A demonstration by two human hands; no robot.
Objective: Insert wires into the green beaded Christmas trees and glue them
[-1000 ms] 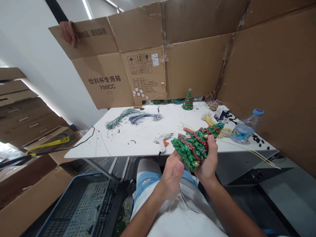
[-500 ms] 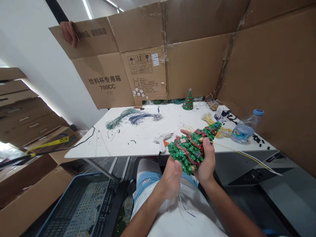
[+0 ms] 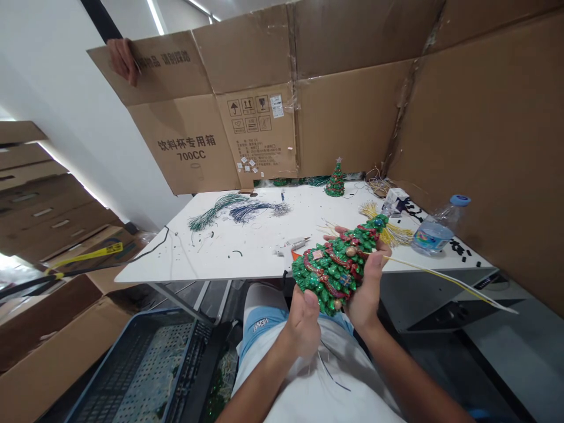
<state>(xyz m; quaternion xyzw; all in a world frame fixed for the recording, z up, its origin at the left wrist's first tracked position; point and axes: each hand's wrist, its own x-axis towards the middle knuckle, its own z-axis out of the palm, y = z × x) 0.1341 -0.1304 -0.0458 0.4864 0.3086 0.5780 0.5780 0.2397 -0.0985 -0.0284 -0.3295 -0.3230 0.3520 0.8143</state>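
Note:
A glittery green Christmas tree figurine (image 3: 332,267) with red garlands and small ornaments lies tilted in both hands, above the table's front edge. My left hand (image 3: 305,320) grips its wide base, thumb on the near side. Around the upper right side wraps my right hand (image 3: 369,288), with fingertips showing behind the tree. White and yellow wires (image 3: 449,281) stretch to the right from beside my right thumb. Thin wire ends (image 3: 328,370) hang below my left hand. Partly hidden behind the tree, a glue gun (image 3: 296,242) rests on the table.
On the white table (image 3: 264,258) lie green wires (image 3: 215,211), blue wires (image 3: 258,210) and yellow wires (image 3: 396,234). A second tree (image 3: 336,181) stands at the back; a water bottle (image 3: 440,226) is at right. Cardboard (image 3: 251,135) walls the back, held by another person's hand (image 3: 123,60). A crate (image 3: 145,358) sits lower left.
Both hands have shifted the tree slightly left and turned it a little, so it covers more of the glue gun. The white and yellow wires reach further right.

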